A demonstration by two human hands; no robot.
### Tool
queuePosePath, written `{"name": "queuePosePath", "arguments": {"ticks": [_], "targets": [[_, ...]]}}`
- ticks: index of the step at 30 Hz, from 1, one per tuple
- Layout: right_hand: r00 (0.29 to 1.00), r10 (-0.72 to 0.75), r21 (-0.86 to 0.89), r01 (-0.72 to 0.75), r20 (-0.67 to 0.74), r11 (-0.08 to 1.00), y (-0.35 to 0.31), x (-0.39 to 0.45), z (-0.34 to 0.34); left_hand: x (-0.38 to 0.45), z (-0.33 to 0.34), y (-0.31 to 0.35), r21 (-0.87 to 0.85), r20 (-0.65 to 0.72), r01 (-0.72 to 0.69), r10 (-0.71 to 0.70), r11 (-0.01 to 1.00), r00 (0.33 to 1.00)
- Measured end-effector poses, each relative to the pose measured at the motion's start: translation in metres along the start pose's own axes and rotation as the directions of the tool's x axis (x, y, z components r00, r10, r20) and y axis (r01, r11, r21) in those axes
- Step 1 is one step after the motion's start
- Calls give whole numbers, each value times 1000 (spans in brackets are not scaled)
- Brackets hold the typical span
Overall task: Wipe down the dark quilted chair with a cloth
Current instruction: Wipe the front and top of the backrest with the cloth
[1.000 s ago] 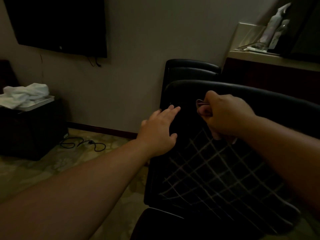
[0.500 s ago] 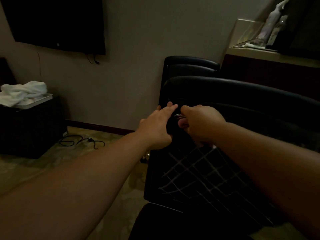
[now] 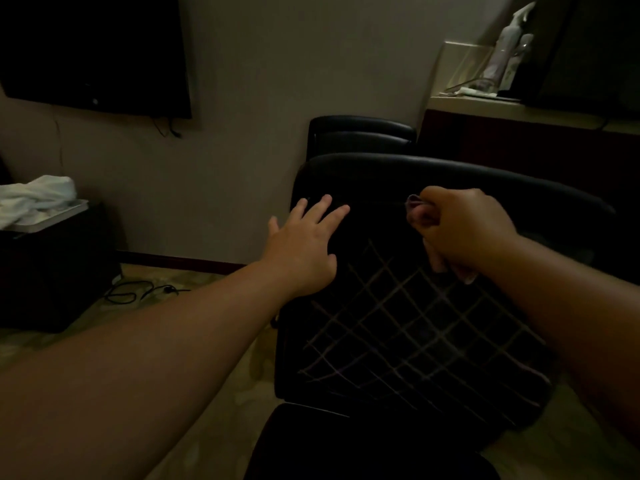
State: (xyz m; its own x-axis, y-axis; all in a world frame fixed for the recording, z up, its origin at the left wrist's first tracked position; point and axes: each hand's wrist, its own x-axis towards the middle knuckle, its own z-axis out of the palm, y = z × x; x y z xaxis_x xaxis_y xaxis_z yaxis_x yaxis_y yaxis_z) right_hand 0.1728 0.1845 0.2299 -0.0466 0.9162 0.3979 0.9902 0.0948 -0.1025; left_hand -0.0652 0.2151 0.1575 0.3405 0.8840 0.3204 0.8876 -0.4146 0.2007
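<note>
While the room lies dim around me, the dark quilted chair fills the middle and right of my view, its back facing me, crossed with pale diamond stitching below a smooth padded top edge. Behind it, against the wall, stands a second dark chair, only its top showing. A black screen hangs on the wall at upper left, with cables dangling under it. Below that, at the left edge, sits a dark cabinet carrying a pale tray with crumpled white towels heaped on it. At upper right a light worktop carries a spray bottle and some clear items too blurred to tell apart. A black cord loops on the patterned floor beside the cabinet.

My left hand lies flat on the upper left part of the chair back, fingers straight and spread, holding nothing, its grip loose. My right hand is up near the top of the chair back, to the right of the left hand and apart from it, with its grip curled tight round the cloth. The cloth is pinkish; a bit pokes out by my thumb and a fold hangs under my fist against the stitched panel.
</note>
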Motion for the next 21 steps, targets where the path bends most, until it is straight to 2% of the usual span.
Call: {"name": "queuePosePath", "arguments": {"ticks": [5,10,16,18,21], "targets": [[987,93,14,-92,-129,996,66,-32,-5,8,-2,35,14,28,-98,97,995,995],[951,268,63,-261,-154,963,132,-65,-9,25,8,88,17,30,-209,209,978,978],[905,344,87,-333,-250,939,186,-101,-16,44,27,151,106,58,-331,327,938,943],[894,350,143,-322,-279,936,199,-111,-20,52,29,168,166,68,-365,358,916,931],[880,419,284,-353,-224,892,213,-121,-17,66,31,186,253,116,-405,388,878,914]]}}
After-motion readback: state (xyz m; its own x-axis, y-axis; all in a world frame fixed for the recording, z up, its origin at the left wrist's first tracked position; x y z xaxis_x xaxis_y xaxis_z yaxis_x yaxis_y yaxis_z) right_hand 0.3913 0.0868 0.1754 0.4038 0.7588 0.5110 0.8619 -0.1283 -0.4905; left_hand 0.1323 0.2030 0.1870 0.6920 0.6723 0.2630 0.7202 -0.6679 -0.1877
